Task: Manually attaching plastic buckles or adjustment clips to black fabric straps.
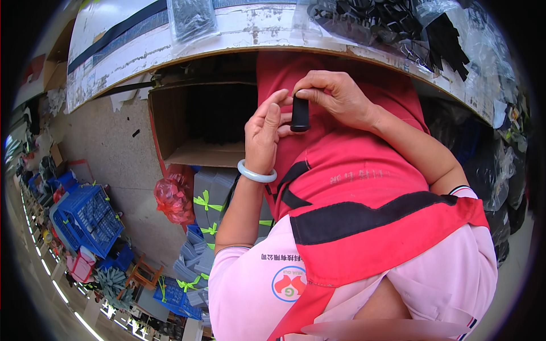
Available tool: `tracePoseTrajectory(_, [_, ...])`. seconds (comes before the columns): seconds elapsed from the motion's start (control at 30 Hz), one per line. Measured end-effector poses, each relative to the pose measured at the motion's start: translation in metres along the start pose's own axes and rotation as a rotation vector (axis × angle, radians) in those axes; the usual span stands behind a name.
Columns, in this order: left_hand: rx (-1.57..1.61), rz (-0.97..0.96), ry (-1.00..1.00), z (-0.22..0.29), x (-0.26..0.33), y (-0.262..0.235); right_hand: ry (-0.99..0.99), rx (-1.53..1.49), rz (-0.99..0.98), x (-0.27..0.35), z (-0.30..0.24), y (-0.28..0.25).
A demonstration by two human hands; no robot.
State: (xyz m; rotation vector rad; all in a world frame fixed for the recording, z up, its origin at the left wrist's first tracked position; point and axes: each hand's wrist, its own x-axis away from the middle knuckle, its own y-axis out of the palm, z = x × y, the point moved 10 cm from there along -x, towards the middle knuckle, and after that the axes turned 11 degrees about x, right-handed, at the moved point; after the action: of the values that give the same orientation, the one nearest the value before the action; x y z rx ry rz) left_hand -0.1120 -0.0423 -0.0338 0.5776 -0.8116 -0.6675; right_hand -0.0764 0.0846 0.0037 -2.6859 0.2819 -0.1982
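Over my red apron (341,165), my right hand (336,98) pinches the upper end of a short, flat black piece (300,113) between thumb and fingers. Its lower end looks rounded; whether it is a strap loop or a tube I cannot tell. My left hand (266,131), with a pale bangle (256,172) on the wrist, is beside it, palm turned toward the piece. The left thumb stands up and the fingers are apart, some reaching behind the black piece. Whether they touch it is unclear.
Along the far side runs a worn white worktable (256,35) with plastic bags and a heap of black strips (375,20). Under it stands an open cardboard box (199,154) of dark items. A red plastic bag (174,193), grey bundles (213,187) and blue crates (88,219) are at left.
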Motion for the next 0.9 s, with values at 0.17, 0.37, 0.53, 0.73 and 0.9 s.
tracePoseTrajectory(0.17, [-0.106,-0.191,-0.172,-0.025,-0.002,0.021,-0.085,0.104,0.027,0.004,-0.014,-0.002])
tracePoseTrajectory(0.37, [-0.153,-0.205,-0.139,-0.027,-0.010,0.018,-0.251,0.479,0.104,0.007,-0.025,0.002])
tracePoseTrajectory(0.53, [-0.182,-0.183,-0.169,-0.029,-0.009,0.015,-0.153,0.216,0.056,0.003,-0.017,-0.003])
tracePoseTrajectory(0.73, [-0.470,-0.160,-0.229,-0.017,0.006,0.002,-0.097,0.096,0.066,0.004,-0.016,-0.005])
tracePoseTrajectory(0.9, [-1.183,0.039,0.016,0.034,0.012,-0.085,0.064,0.014,-0.031,-0.010,0.013,-0.006])
